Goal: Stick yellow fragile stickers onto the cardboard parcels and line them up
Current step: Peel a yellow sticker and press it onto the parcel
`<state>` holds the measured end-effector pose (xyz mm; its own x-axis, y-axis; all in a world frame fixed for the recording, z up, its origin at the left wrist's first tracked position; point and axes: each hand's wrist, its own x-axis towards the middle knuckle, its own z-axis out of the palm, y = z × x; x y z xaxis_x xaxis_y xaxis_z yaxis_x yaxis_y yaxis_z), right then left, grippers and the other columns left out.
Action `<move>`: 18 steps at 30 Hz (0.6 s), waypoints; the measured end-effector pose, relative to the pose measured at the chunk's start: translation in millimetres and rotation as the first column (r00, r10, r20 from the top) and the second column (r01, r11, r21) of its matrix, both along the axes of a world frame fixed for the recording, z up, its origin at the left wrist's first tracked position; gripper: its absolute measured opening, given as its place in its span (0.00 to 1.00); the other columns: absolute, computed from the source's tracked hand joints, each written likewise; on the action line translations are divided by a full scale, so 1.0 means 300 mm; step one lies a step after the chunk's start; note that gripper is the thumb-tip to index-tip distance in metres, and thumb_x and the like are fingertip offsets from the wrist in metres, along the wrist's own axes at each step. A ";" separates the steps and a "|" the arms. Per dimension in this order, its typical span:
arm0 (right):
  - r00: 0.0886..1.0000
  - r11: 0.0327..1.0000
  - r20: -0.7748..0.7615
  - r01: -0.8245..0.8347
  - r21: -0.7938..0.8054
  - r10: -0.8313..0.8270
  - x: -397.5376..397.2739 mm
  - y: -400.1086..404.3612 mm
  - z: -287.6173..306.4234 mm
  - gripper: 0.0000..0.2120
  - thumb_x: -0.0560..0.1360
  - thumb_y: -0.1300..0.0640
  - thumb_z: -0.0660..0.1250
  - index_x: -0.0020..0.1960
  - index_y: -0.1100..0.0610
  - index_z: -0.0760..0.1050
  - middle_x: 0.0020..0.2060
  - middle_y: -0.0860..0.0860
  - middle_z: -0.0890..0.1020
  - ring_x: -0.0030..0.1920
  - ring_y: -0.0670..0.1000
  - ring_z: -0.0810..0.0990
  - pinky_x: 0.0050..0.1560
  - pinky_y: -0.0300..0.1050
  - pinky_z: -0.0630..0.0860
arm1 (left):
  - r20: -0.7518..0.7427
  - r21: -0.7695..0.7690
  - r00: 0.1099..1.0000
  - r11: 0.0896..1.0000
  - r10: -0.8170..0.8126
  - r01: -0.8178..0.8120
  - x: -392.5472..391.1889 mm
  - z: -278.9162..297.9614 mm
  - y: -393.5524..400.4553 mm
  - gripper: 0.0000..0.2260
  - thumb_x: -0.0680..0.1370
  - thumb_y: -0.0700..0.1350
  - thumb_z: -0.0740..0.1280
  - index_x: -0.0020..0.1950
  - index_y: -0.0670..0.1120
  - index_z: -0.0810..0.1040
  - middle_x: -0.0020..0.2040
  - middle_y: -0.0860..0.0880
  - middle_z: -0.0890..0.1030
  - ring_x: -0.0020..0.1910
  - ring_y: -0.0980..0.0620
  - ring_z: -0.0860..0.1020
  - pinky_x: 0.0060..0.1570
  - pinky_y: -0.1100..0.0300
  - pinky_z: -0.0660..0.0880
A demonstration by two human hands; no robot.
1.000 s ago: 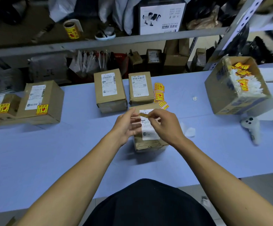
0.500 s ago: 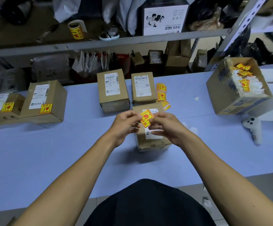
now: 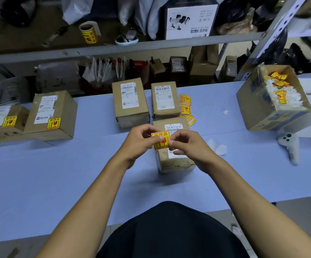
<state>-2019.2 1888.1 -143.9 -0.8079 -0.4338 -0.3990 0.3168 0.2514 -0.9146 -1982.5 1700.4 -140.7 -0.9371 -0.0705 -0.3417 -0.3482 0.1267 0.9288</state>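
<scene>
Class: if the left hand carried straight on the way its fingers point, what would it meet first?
Probably the right hand: the left hand points rightward across the yellow sticker that both pinch. Depth is unclear.

Two stickered parcels (image 3: 31,116) lie left of two parcels (image 3: 147,101) behind the nearest parcel (image 3: 175,161).

A yellow fragile sticker (image 3: 161,140) printed with red characters and a red glass symbol is seen over a brown cardboard parcel (image 3: 175,161) bearing a white black-printed label, on a pale blue table (image 3: 58,174), beside loose yellow-and-red stickers (image 3: 186,107).
</scene>
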 end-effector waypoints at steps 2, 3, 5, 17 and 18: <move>0.980 0.987 0.156 0.134 -0.090 -0.119 0.016 -0.005 -0.012 0.05 0.77 0.64 0.69 0.44 0.56 0.77 0.39 0.54 0.81 0.42 0.50 0.83 0.49 0.46 0.79 | 0.123 0.225 0.986 0.965 0.108 -0.134 0.028 -0.021 0.024 0.04 0.77 0.40 0.70 0.51 0.45 0.81 0.43 0.50 0.83 0.40 0.57 0.79 0.42 0.61 0.74; 0.967 0.977 0.204 0.180 -0.114 -0.154 0.024 -0.010 -0.018 0.05 0.77 0.64 0.70 0.43 0.56 0.77 0.39 0.53 0.82 0.42 0.51 0.83 0.49 0.46 0.79 | 0.158 0.298 0.978 0.938 0.135 -0.177 0.040 -0.029 0.035 0.04 0.78 0.40 0.69 0.52 0.44 0.81 0.43 0.49 0.83 0.40 0.55 0.79 0.42 0.61 0.74; 0.952 0.968 0.246 0.217 -0.129 -0.181 0.036 -0.020 -0.023 0.06 0.77 0.64 0.69 0.43 0.56 0.76 0.38 0.52 0.82 0.42 0.52 0.84 0.47 0.45 0.79 | 0.176 0.353 0.969 0.907 0.175 -0.228 0.055 -0.038 0.049 0.02 0.78 0.39 0.68 0.50 0.43 0.80 0.40 0.48 0.83 0.38 0.53 0.78 0.40 0.62 0.74; 0.982 0.988 0.161 0.115 -0.103 -0.098 0.000 -0.022 0.065 0.07 0.78 0.62 0.67 0.42 0.57 0.78 0.36 0.53 0.82 0.36 0.51 0.81 0.39 0.43 0.78 | 0.116 0.298 0.989 0.947 0.089 -0.120 0.049 -0.002 -0.006 0.02 0.79 0.38 0.68 0.50 0.42 0.80 0.42 0.45 0.82 0.38 0.52 0.77 0.43 0.58 0.76; 0.982 0.989 0.160 0.113 -0.098 -0.097 0.003 -0.024 0.068 0.07 0.78 0.63 0.67 0.42 0.57 0.78 0.35 0.53 0.82 0.36 0.50 0.80 0.38 0.42 0.78 | 0.117 0.302 0.990 0.946 0.082 -0.114 0.048 -0.001 -0.002 0.02 0.79 0.38 0.68 0.50 0.43 0.80 0.42 0.45 0.82 0.39 0.51 0.77 0.42 0.59 0.75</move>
